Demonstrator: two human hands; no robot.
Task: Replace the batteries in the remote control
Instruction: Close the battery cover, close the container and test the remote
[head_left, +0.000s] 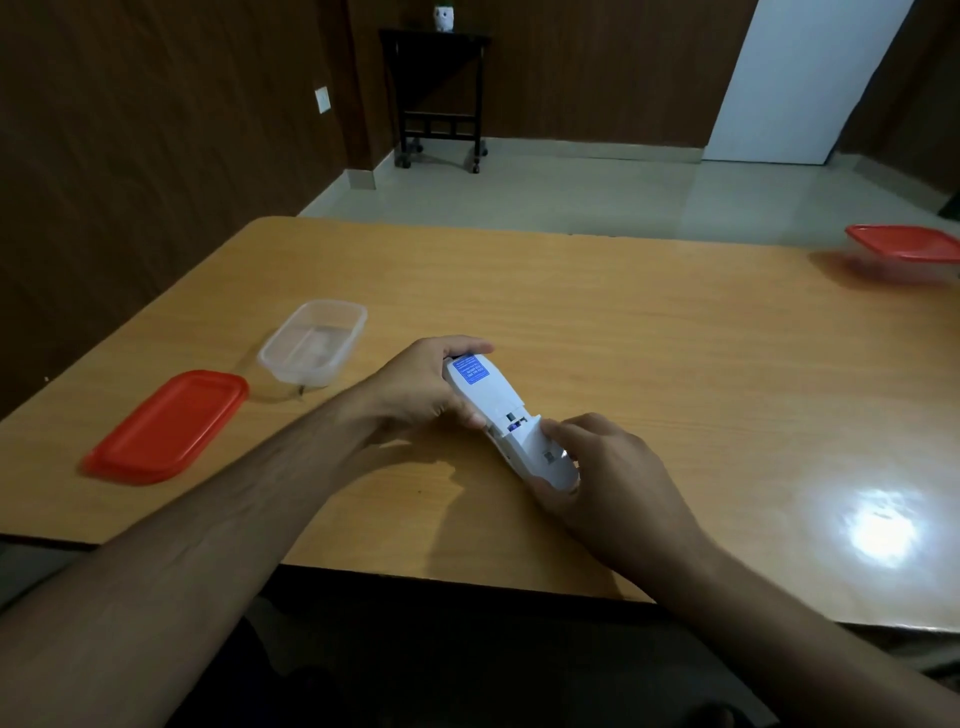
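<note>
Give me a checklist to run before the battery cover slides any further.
1. Left hand grips the remote at its far end: ok.
2. Right hand holds the battery cover: ok.
3. Cover partly open, gap showing: ok.
4. Battery type and polarity: cannot tell.
5. Clear container open, red lid lying beside it: ok.
6. New batteries in sight: not ok.

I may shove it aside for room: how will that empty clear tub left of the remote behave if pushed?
The clear tub looks thin-walled and empty, so probably light. It should slide easily on the glossy table. Its low, wide shape makes tipping unlikely.
</note>
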